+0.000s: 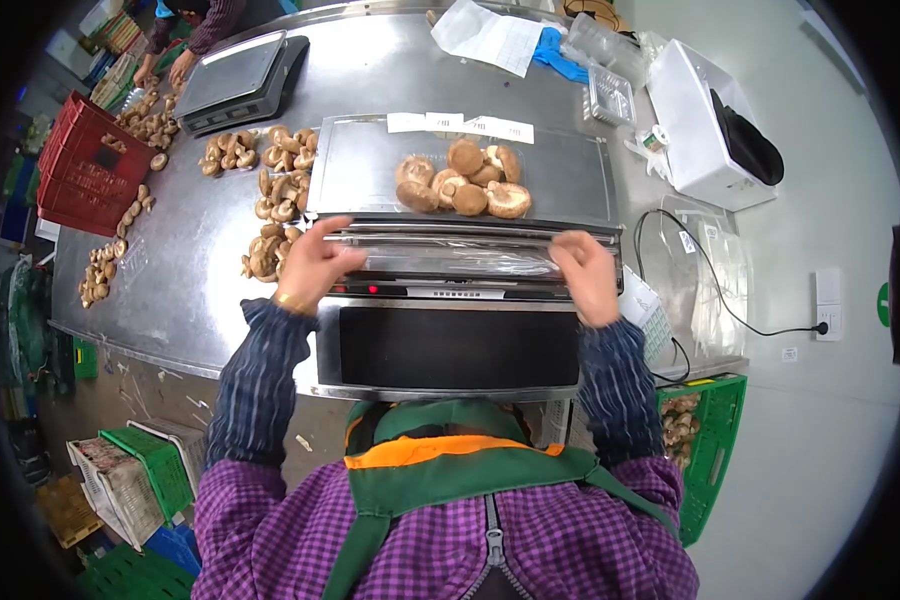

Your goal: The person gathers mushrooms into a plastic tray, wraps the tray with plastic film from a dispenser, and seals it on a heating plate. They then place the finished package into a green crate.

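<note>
Clear plastic film (450, 258) stretches across the black wrapping machine (450, 292) in front of me, wrinkled and shiny toward its right end. My left hand (315, 265) is closed on the film's left end, though the index finger stands somewhat away from the thumb. At the right end, my right hand (588, 278) pinches the film between thumb and fingers. Just beyond the film, a group of brown shiitake mushrooms (468, 198) sits on the machine's far plate; any tray under them is hard to make out. White labels (460, 125) line that plate's far edge.
Mushroom piles (283, 195) lie left of the machine, near a scale (245, 80) and a red crate (95, 165). Another person's hands (182, 68) work at the far left. A white box (715, 125) and a power cable (725, 308) are on the right.
</note>
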Tool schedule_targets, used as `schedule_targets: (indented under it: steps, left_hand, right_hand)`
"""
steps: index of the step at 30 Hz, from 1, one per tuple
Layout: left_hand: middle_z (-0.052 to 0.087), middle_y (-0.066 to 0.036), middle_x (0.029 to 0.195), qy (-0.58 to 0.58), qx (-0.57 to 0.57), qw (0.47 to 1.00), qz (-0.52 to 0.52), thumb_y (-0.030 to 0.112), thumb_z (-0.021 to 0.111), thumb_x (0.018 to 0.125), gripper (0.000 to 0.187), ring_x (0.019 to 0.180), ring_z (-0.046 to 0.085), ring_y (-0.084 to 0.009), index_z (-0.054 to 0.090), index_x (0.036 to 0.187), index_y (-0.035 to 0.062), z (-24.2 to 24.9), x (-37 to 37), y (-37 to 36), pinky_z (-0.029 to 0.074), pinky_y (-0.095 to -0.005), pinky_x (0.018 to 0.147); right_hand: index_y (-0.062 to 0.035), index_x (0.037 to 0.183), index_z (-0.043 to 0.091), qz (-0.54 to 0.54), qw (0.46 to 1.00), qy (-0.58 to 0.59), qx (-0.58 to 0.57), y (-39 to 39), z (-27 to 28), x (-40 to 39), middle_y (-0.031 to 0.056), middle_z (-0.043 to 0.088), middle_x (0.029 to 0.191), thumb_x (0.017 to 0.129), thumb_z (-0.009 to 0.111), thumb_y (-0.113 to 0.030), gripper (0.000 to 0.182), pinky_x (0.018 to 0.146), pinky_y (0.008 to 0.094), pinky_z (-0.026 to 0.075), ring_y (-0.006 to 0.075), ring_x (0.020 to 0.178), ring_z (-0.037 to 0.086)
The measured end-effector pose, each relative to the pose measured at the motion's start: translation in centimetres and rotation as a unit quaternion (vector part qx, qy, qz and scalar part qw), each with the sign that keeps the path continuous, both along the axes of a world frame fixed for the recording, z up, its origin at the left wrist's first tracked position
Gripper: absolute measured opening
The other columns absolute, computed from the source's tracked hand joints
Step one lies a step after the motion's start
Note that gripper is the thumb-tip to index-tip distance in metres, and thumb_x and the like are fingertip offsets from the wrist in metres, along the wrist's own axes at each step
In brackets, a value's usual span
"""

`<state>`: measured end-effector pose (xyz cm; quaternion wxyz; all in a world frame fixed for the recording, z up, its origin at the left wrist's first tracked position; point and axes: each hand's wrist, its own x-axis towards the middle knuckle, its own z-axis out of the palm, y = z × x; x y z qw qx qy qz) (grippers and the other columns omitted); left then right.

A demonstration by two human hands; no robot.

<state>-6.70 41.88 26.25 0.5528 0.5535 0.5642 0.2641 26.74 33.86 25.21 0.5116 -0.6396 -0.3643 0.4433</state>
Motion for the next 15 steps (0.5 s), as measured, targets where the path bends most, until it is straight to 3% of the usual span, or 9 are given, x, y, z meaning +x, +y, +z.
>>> schedule_targets:
  steps: [1, 5, 7, 8, 10, 12, 13, 14, 15]
  left_hand:
    - [0.059, 0.000, 0.072, -0.050, -0.053, 0.997, 0.029, 0.003, 0.066, 0.079, 0.061, 0.066, 0.056, -0.0077, 0.037, 0.132, -0.0042, 1.6, -0.4, -1.4, 0.044, -0.0203, 0.060]
    - [0.056, 0.000, 0.076, -0.110, -0.178, 0.978, 0.026, 0.011, 0.065, 0.082, 0.052, 0.069, 0.052, -0.0087, 0.045, 0.129, -0.0001, 0.7, -2.9, -3.7, 0.042, -0.0232, 0.061]
    - [0.053, 0.000, 0.074, -0.354, -0.314, 0.879, -0.058, 0.015, 0.064, 0.083, 0.032, 0.066, 0.048, -0.0106, 0.059, 0.111, 0.0010, 1.7, -2.9, -3.0, 0.041, -0.0249, 0.059]
    - [0.053, 0.000, 0.074, -0.353, -0.312, 0.880, -0.060, 0.015, 0.064, 0.083, 0.032, 0.066, 0.048, -0.0106, 0.059, 0.111, 0.0010, 2.7, -2.7, -2.1, 0.041, -0.0249, 0.059]
    - [0.050, 0.002, 0.069, -0.421, -0.196, 0.874, -0.144, 0.023, 0.067, 0.082, 0.029, 0.061, 0.046, -0.0100, 0.059, 0.101, 0.0014, 5.9, -1.5, 0.6, 0.041, -0.0237, 0.060]
    - [0.038, 0.004, 0.063, -0.509, -0.077, 0.838, -0.180, 0.024, 0.060, 0.088, 0.022, 0.057, 0.037, -0.0082, 0.052, 0.080, 0.0049, 7.7, 0.3, 4.3, 0.035, -0.0226, 0.053]
    - [0.035, 0.004, 0.062, -0.565, -0.074, 0.806, -0.159, 0.025, 0.053, 0.093, 0.024, 0.056, 0.034, -0.0079, 0.051, 0.078, 0.0061, 8.9, 2.1, 6.2, 0.034, -0.0212, 0.053]
    - [0.048, 0.001, 0.067, -0.568, -0.040, 0.798, -0.196, 0.028, 0.047, 0.095, 0.026, 0.061, 0.045, -0.0093, 0.056, 0.090, 0.0050, 8.2, 3.0, 9.6, 0.040, -0.0211, 0.060]
    - [0.061, -0.004, 0.080, -0.474, 0.052, 0.879, 0.008, 0.028, 0.047, 0.095, 0.029, 0.077, 0.058, -0.0141, 0.061, 0.098, 0.0038, 7.2, 5.5, 10.9, 0.046, -0.0266, 0.072]
  right_hand:
    - [0.0015, 0.095, 0.058, 0.043, 0.999, 0.018, 0.010, -1.2, 0.3, 1.1, -0.0009, 0.056, 0.074, 0.083, 0.057, -0.003, 0.012, 0.058, 0.0200, 0.039, 0.0048, 0.063, 0.048]
    - [0.0031, 0.096, 0.057, 0.058, 0.966, 0.242, -0.068, -3.2, 2.2, 1.1, -0.0047, 0.044, 0.061, 0.086, 0.049, -0.003, 0.014, 0.059, 0.0202, 0.035, 0.0062, 0.057, 0.040]
    - [0.0035, 0.099, 0.055, 0.095, 0.927, 0.362, 0.032, -2.7, 3.7, 1.2, -0.0048, 0.037, 0.056, 0.087, 0.043, -0.004, 0.019, 0.058, 0.0220, 0.033, 0.0074, 0.054, 0.037]
    - [0.0035, 0.099, 0.055, 0.095, 0.927, 0.361, 0.035, -2.0, 4.9, 1.0, -0.0048, 0.037, 0.056, 0.087, 0.043, -0.004, 0.019, 0.058, 0.0220, 0.033, 0.0074, 0.054, 0.037]
    - [0.0041, 0.103, 0.054, 0.133, 0.909, 0.347, 0.187, 0.5, 8.0, 0.7, -0.0046, 0.033, 0.054, 0.088, 0.041, -0.004, 0.021, 0.057, 0.0234, 0.032, 0.0076, 0.053, 0.033]
    - [0.0054, 0.108, 0.054, 0.219, 0.859, 0.369, 0.279, 4.3, 10.4, 1.5, 0.0001, 0.048, 0.059, 0.089, 0.042, -0.007, 0.025, 0.063, 0.0263, 0.039, 0.0115, 0.060, 0.046]
    - [0.0053, 0.111, 0.054, 0.121, 0.911, 0.272, 0.286, 6.4, 11.4, 0.3, 0.0049, 0.055, 0.070, 0.091, 0.042, -0.009, 0.028, 0.070, 0.0288, 0.042, 0.0143, 0.070, 0.052]
    - [0.0053, 0.114, 0.054, 0.021, 0.943, 0.169, 0.287, 8.8, 12.0, -0.9, 0.0098, 0.063, 0.081, 0.092, 0.043, -0.011, 0.030, 0.076, 0.0312, 0.045, 0.0171, 0.079, 0.057]
    - [0.0048, 0.116, 0.054, 0.047, 0.952, 0.060, 0.295, 11.7, 10.4, 0.0, 0.0126, 0.064, 0.094, 0.092, 0.042, -0.012, 0.031, 0.082, 0.0323, 0.045, 0.0194, 0.090, 0.058]
